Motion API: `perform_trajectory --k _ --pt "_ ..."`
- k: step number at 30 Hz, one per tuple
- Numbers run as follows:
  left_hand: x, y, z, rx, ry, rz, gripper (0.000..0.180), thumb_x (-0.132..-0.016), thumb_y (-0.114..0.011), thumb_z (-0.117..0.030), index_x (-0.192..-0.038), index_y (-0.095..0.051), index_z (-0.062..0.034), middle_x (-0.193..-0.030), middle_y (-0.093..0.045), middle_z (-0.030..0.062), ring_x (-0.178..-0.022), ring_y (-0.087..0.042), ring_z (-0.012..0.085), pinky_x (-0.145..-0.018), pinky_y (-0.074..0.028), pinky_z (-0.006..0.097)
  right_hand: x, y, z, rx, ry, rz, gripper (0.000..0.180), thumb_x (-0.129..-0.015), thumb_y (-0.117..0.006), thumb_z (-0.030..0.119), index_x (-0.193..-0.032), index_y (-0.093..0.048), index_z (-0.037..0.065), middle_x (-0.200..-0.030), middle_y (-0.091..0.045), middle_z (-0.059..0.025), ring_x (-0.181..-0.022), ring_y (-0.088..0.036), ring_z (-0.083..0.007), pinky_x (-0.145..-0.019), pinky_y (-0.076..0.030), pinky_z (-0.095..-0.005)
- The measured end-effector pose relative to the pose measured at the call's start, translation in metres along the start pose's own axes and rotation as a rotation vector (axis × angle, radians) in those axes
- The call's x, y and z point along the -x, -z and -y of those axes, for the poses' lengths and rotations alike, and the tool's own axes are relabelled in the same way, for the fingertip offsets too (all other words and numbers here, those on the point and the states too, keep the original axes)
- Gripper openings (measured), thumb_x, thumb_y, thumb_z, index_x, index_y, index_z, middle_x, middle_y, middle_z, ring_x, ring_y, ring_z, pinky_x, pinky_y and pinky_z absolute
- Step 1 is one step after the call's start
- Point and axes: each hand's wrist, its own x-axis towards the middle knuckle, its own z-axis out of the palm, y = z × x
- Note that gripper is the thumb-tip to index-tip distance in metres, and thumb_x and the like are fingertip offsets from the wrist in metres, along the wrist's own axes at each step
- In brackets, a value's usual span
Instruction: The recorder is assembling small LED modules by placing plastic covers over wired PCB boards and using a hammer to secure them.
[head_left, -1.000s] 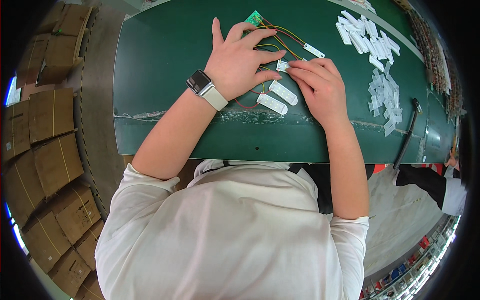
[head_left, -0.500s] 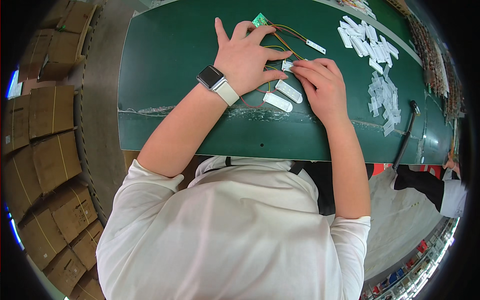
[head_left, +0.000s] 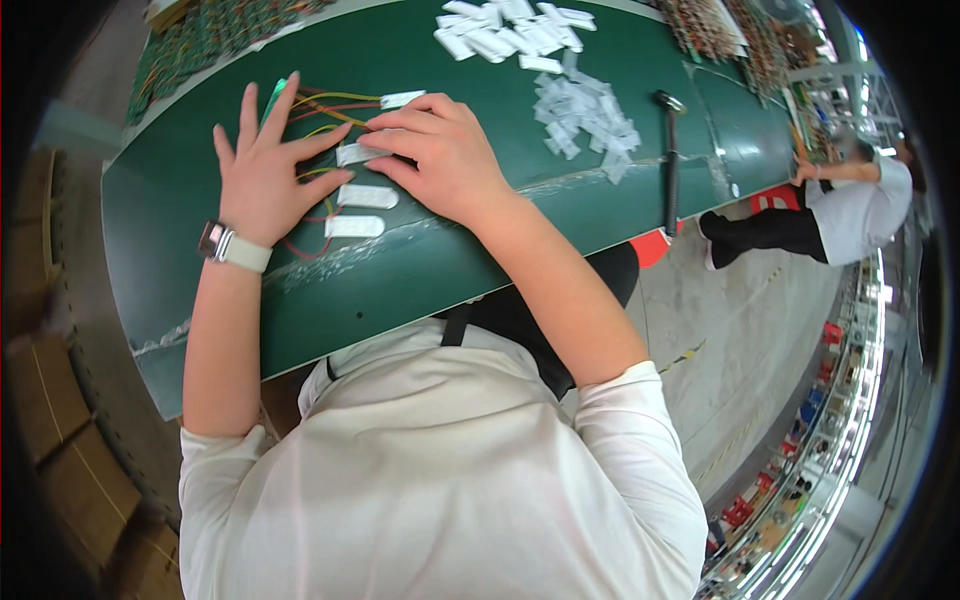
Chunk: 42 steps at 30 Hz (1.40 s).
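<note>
My left hand (head_left: 265, 170) lies flat with fingers spread on the green table (head_left: 430, 260), pressing down a bundle of red, yellow and green wires (head_left: 320, 115). A watch with a pale strap (head_left: 228, 246) sits on that wrist. My right hand (head_left: 440, 150) is curled beside it, fingertips pinching a small white rectangular piece (head_left: 357, 154) at a wire's end. Two more white pieces (head_left: 360, 210) lie just below the hands, and another white piece (head_left: 402, 99) sits at a wire's end above.
A heap of white pieces (head_left: 515, 25) and a pile of small clear bags (head_left: 590, 115) lie further back on the table. A dark hammer (head_left: 670, 150) rests at the right. Another person in a white top (head_left: 850, 205) sits at the far right. Cardboard boxes (head_left: 60, 440) stand on the left.
The view has swung, so hands and table now sit further left in it. Both hands keep the same hold on the wires and the white piece.
</note>
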Motion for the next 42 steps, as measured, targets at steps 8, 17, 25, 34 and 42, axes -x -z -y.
perform_trajectory --k 8,17,25,34,42 --pt "-0.004 0.005 -0.005 0.058 0.011 0.037 0.058 -0.074 -0.088 -0.046 -0.130 -0.075 -0.0405 -0.174 -0.027 -0.0005 -0.160 -0.018 0.0424 -0.123 -0.025 0.068 0.030 0.130 -0.064 0.309 -0.617 -0.076 0.027 -0.088 -0.079 0.026 -0.113 -0.080 0.016 -0.115 -0.076 -0.0081 -0.107 -0.066 -0.0323 -0.095 -0.054 -0.0425" --pt "0.001 0.007 0.000 0.090 -0.004 0.039 0.059 -0.073 -0.090 -0.035 -0.130 -0.076 -0.0351 -0.173 -0.029 0.0023 -0.159 -0.020 0.0432 -0.121 -0.033 0.058 0.033 0.143 -0.119 0.309 -0.839 0.140 0.035 -0.083 -0.084 0.037 -0.110 -0.082 0.015 -0.115 -0.072 -0.0101 -0.114 -0.061 -0.0322 -0.098 -0.052 -0.0408" --pt "-0.004 0.002 0.003 0.108 -0.045 0.008 0.059 -0.075 -0.089 -0.035 -0.132 -0.075 -0.0339 -0.173 -0.028 0.0051 -0.158 -0.020 0.0447 -0.122 -0.030 0.061 0.040 0.146 -0.119 0.518 -0.588 -0.034 0.027 -0.081 -0.086 0.035 -0.096 -0.082 0.013 -0.102 -0.077 -0.0078 -0.111 -0.063 -0.0328 -0.096 -0.052 -0.0425" --pt "-0.001 0.008 -0.004 0.120 -0.004 0.024 0.057 -0.072 -0.089 -0.041 -0.127 -0.078 -0.0329 -0.173 -0.028 0.0058 -0.159 -0.019 0.0432 -0.121 -0.027 0.067 0.018 0.125 -0.044 0.329 -0.307 0.035 0.023 -0.082 -0.084 0.025 -0.097 -0.079 0.009 -0.093 -0.075 -0.0066 -0.098 -0.066 -0.0284 -0.088 -0.055 -0.0402" --pt "-0.005 0.005 0.003 0.121 -0.124 -0.083 0.058 -0.077 -0.085 -0.044 -0.133 -0.074 -0.0372 -0.170 -0.035 0.0091 -0.152 -0.029 0.0500 -0.118 -0.033 0.060 0.012 0.095 -0.023 0.261 -0.245 0.342 0.023 -0.084 -0.080 0.022 -0.098 -0.079 0.005 -0.097 -0.075 -0.0097 -0.101 -0.066 -0.0315 -0.091 -0.055 -0.0430"
